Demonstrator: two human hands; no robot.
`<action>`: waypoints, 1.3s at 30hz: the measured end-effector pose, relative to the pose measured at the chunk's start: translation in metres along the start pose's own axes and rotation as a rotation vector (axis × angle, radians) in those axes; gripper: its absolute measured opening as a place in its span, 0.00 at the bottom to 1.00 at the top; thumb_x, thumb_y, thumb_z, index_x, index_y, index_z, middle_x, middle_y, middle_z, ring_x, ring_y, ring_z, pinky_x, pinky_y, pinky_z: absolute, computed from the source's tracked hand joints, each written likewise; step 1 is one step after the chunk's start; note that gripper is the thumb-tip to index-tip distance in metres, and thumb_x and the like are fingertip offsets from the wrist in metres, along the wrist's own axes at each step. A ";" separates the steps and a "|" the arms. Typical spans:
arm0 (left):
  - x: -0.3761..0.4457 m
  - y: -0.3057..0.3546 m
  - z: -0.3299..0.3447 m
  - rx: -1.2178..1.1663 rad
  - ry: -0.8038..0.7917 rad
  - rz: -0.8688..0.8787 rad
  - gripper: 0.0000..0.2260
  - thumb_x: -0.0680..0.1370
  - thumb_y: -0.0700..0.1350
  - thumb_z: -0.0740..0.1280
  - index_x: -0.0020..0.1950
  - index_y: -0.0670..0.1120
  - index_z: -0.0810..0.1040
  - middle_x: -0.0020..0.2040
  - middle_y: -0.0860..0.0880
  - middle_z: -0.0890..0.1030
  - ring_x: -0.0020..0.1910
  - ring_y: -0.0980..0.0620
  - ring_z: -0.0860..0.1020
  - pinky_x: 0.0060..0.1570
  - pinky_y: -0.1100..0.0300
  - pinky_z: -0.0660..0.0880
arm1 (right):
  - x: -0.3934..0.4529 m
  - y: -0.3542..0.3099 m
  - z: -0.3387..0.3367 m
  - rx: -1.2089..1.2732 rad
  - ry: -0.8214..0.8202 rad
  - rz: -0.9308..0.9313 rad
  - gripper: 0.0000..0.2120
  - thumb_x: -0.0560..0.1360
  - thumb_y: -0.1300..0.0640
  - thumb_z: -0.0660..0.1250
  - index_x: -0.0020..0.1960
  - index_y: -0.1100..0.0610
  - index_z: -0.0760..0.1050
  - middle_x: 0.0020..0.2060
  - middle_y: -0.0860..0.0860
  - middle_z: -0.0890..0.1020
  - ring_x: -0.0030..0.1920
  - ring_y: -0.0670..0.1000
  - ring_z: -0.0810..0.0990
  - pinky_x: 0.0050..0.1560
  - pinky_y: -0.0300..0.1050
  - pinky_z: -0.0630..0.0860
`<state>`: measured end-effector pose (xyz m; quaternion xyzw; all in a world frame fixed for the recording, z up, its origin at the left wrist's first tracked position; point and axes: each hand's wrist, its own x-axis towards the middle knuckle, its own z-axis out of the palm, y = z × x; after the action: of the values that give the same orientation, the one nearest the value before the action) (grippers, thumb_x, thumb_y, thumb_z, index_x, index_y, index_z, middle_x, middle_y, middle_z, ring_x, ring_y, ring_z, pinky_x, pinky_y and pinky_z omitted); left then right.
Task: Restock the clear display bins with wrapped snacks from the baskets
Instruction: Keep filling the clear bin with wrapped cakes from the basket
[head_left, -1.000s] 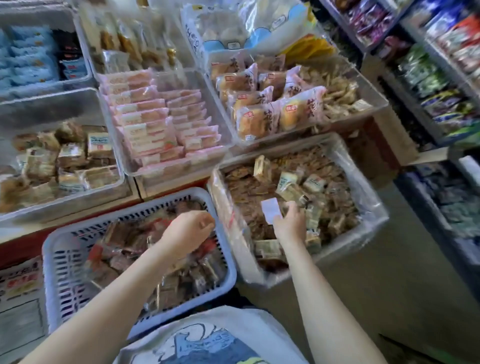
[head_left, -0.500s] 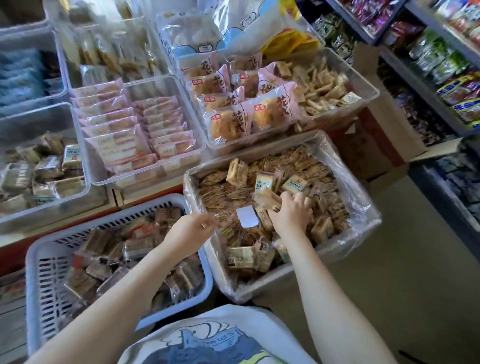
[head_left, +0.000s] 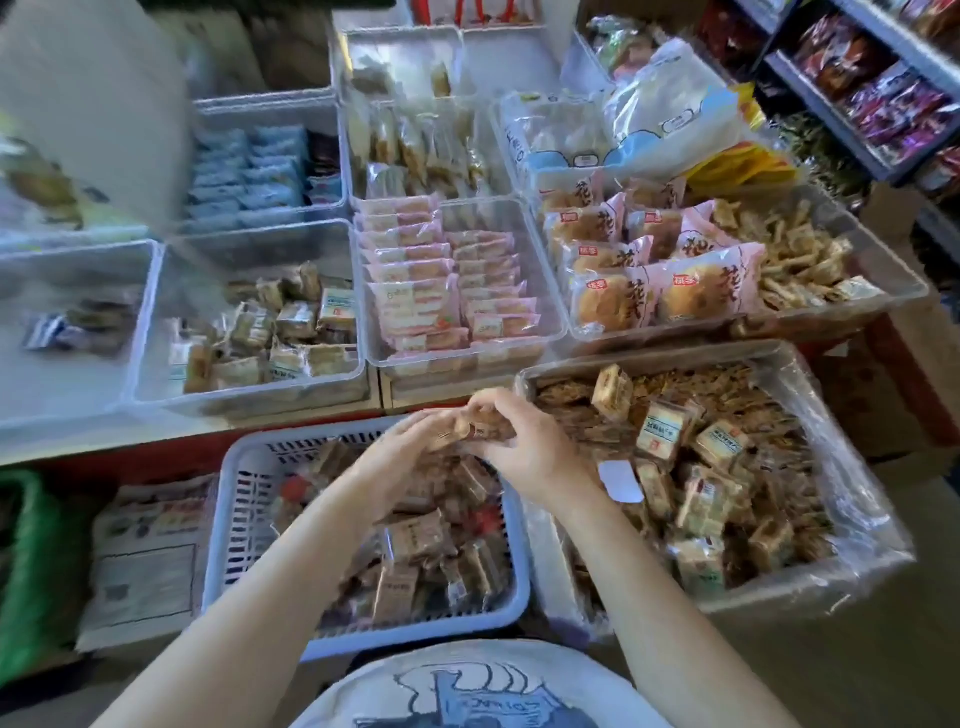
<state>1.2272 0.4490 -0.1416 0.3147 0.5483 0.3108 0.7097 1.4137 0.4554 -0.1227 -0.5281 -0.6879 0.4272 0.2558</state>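
Note:
My left hand (head_left: 402, 452) and my right hand (head_left: 524, 447) meet above the far edge of the blue slotted basket (head_left: 228, 519). Together they hold a small stack of brown wrapped snacks (head_left: 475, 428); fingers of both hands curl round it. The blue basket holds several dark wrapped snacks. To its right a plastic-lined crate (head_left: 852, 509) is full of tan wrapped snacks. Beyond the hands stands a clear display bin (head_left: 171, 332), partly filled with similar tan snacks.
More clear bins lie behind: pink packets (head_left: 441, 280), round buns in pink wrappers (head_left: 639, 291), blue packets (head_left: 249, 171), and a nearly bare bin (head_left: 62, 332) at far left. Shelves of goods (head_left: 883, 93) rise at right. Newspaper (head_left: 145, 556) lies left of the basket.
My right hand left the lined crate and moved left with snacks to join my left hand over the blue basket. The view tilted up, showing more bins.

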 end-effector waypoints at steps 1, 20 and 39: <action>-0.006 0.001 -0.021 -0.010 0.004 -0.001 0.19 0.76 0.57 0.68 0.64 0.48 0.80 0.58 0.45 0.83 0.56 0.46 0.80 0.56 0.51 0.75 | 0.007 -0.011 0.011 0.051 -0.044 0.006 0.16 0.73 0.57 0.76 0.58 0.49 0.77 0.49 0.40 0.80 0.52 0.41 0.78 0.55 0.36 0.74; 0.003 0.053 -0.267 0.526 0.776 0.507 0.11 0.76 0.46 0.73 0.55 0.52 0.75 0.56 0.51 0.75 0.43 0.65 0.74 0.47 0.70 0.71 | 0.122 -0.059 0.187 -0.910 -0.258 0.139 0.37 0.81 0.54 0.59 0.81 0.55 0.41 0.78 0.58 0.33 0.78 0.61 0.32 0.77 0.57 0.54; 0.009 0.042 -0.184 1.239 0.492 0.392 0.14 0.80 0.48 0.64 0.64 0.46 0.78 0.65 0.41 0.74 0.65 0.39 0.71 0.62 0.44 0.70 | 0.082 -0.052 0.134 -0.584 -0.075 0.056 0.24 0.80 0.55 0.62 0.75 0.54 0.65 0.75 0.53 0.65 0.76 0.53 0.59 0.74 0.52 0.60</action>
<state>1.0459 0.5011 -0.1511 0.6755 0.7027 0.1254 0.1849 1.2540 0.4865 -0.1542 -0.5821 -0.7758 0.2372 0.0555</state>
